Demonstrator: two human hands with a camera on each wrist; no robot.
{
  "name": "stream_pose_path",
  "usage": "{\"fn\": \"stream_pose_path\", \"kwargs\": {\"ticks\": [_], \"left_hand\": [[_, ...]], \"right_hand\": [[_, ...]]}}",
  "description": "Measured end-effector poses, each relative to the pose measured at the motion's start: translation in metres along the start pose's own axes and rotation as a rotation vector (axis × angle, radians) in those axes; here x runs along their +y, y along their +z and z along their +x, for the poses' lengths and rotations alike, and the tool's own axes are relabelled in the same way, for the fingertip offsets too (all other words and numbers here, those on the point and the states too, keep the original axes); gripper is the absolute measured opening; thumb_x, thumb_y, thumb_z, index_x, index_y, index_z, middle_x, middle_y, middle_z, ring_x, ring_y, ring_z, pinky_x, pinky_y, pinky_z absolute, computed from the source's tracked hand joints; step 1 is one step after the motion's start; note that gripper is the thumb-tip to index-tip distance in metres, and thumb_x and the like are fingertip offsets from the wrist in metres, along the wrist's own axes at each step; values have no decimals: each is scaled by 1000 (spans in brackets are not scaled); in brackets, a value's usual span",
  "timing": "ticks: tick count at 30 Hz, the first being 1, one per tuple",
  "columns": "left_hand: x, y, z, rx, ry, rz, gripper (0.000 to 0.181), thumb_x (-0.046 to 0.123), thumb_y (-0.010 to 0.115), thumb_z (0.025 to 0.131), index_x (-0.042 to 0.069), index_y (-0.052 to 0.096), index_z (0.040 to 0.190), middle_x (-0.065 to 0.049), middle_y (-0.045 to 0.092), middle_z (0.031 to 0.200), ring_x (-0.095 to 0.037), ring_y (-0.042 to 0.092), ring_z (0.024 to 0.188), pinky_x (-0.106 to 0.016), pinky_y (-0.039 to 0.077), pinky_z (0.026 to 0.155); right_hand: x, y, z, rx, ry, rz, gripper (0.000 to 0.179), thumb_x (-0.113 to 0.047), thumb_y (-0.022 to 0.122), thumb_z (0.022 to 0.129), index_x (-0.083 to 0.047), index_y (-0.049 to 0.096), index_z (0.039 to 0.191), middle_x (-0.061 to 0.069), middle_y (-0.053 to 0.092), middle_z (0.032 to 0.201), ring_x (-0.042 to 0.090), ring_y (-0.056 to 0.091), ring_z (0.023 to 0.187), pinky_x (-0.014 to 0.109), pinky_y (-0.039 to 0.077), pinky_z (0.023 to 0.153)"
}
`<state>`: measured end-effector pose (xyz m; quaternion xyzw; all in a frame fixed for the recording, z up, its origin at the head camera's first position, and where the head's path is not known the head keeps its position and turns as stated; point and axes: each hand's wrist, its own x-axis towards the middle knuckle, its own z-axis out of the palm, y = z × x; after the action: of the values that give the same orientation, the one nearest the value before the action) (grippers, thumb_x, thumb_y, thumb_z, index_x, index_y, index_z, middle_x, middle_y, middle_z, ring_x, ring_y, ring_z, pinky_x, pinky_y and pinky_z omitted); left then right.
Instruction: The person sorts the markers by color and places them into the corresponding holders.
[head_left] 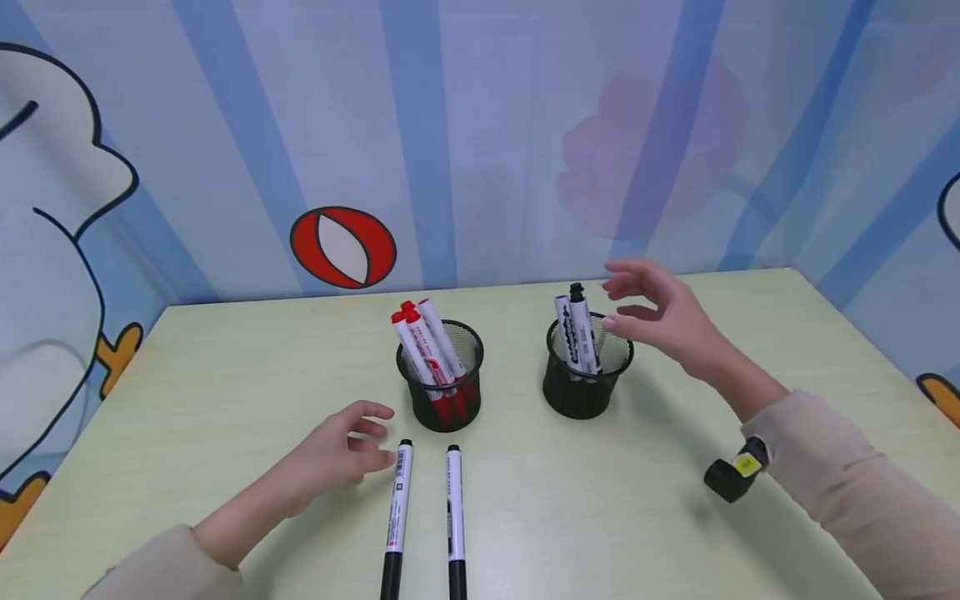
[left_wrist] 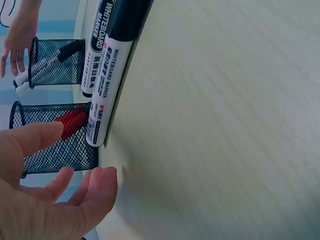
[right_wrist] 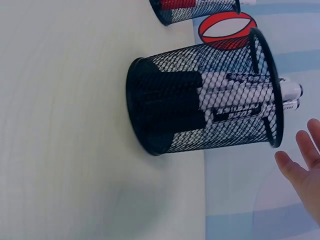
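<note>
My left hand (head_left: 330, 458) has loosely bent fingers with nothing in its grasp, the thumb tip right at the end of a black-and-white whiteboard marker (head_left: 399, 508) lying on the table. A second black-and-white marker (head_left: 454, 508) lies parallel to it on the right. Beyond them stands a black mesh cup (head_left: 474, 367) of red-and-white markers (head_left: 423, 343). At the right side of another mesh cup (head_left: 573, 402), my right hand (head_left: 667, 321) hovers with fingers spread and holds nothing. That cup contains black-and-white markers (head_left: 582, 333); in the right wrist view their black ends point down.
The pale table (head_left: 285, 358) ends at the back against a blue-striped curtain (head_left: 495, 150) with a printed red-and-white ball (head_left: 343, 247). A dark device with a yellow label (head_left: 747, 464) is worn at the right cuff.
</note>
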<state>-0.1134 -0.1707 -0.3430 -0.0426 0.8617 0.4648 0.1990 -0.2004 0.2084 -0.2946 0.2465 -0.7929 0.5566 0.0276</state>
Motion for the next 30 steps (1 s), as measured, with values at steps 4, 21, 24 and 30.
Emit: {"fn": "stream_pose_path", "kwargs": {"ticks": [4, 21, 24, 30], "left_hand": [[3, 3, -2, 76, -32, 60, 55, 22, 75, 79, 10, 49, 126, -11, 56, 114, -24, 54, 94, -32, 51, 70], [0, 18, -1, 109, -42, 285, 45, 32, 75, 77, 5, 56, 107, -5, 53, 76, -17, 48, 62, -26, 36, 55], [2, 23, -2, 113, 9, 354, 44, 32, 76, 75, 5, 57, 103, -4, 51, 71, -17, 45, 60, -26, 33, 53], [4, 30, -3, 111, 30, 394, 41, 30, 76, 75, 5, 56, 101, -4, 51, 67, -16, 45, 58, -26, 34, 52]], "right_hand": [[10, 0, -3, -7, 34, 10, 60, -2, 67, 83, -11, 41, 137, 6, 50, 117, 18, 49, 109, 23, 44, 92], [33, 10, -12, -90, 150, 159, 71, 2, 62, 82, -18, 31, 142, 17, 37, 133, 26, 38, 121, 25, 48, 85], [38, 10, -13, -97, 148, 198, 74, 2, 63, 80, -20, 30, 143, 15, 36, 133, 24, 39, 120, 25, 48, 85], [48, 13, -15, -143, 108, 273, 83, 3, 69, 77, -19, 26, 145, 16, 34, 136, 18, 43, 120, 28, 46, 92]]}}
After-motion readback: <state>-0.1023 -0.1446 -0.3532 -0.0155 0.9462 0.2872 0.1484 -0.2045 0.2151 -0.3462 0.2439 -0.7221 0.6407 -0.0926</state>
